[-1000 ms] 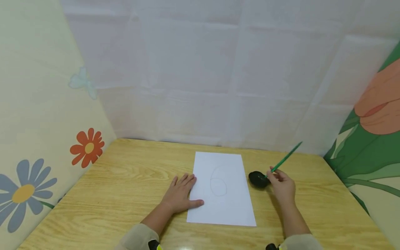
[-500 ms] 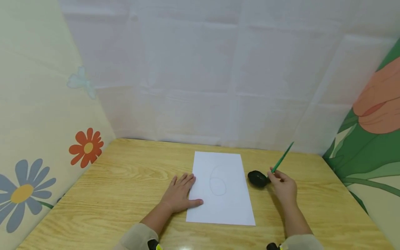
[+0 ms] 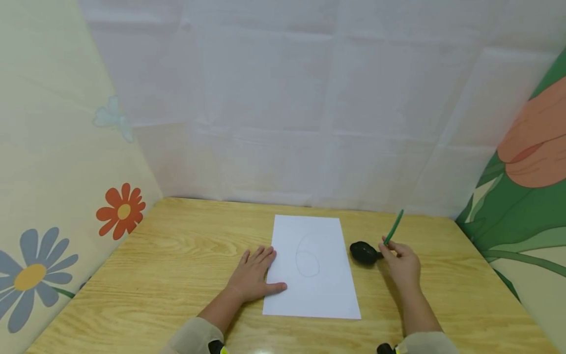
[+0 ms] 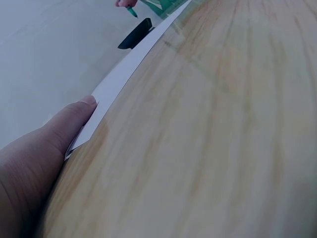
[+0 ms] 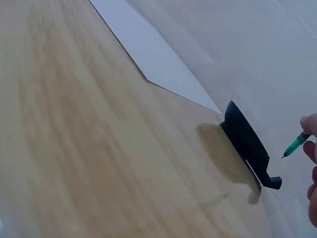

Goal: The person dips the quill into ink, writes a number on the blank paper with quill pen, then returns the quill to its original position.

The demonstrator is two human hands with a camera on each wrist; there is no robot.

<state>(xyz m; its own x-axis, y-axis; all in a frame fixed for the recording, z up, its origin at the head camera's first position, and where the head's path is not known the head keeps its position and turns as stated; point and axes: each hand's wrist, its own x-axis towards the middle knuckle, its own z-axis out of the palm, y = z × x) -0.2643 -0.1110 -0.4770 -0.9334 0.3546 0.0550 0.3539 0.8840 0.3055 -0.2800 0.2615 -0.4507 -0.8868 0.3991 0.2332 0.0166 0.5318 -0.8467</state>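
Observation:
A sheet of white paper (image 3: 329,297) lies on the table, bearing a thin pencil-like line shaped like a 6. My left hand (image 3: 253,280) rests flat at its left edge, fingers spread, with the thumb on the sheet. Right of the paper sits a black oval thing with a short bent handle (image 3: 363,253), like a small spoon or dish. Just beside it, my right hand (image 3: 403,269) pinches a slim green pen (image 3: 394,227). In the right wrist view the dark tip of the pen (image 5: 295,144) points down, apart from the black thing's handle.
The wood-patterned table (image 3: 185,246) meets a creased white backdrop (image 3: 265,108) behind. Panels with printed flowers stand to the left (image 3: 53,147) and right (image 3: 522,216).
The pen has swung more upright, its upper end moving left. My right hand has shifted very slightly right, and the pen's lower end no longer shows over the black thing. My left hand stays put.

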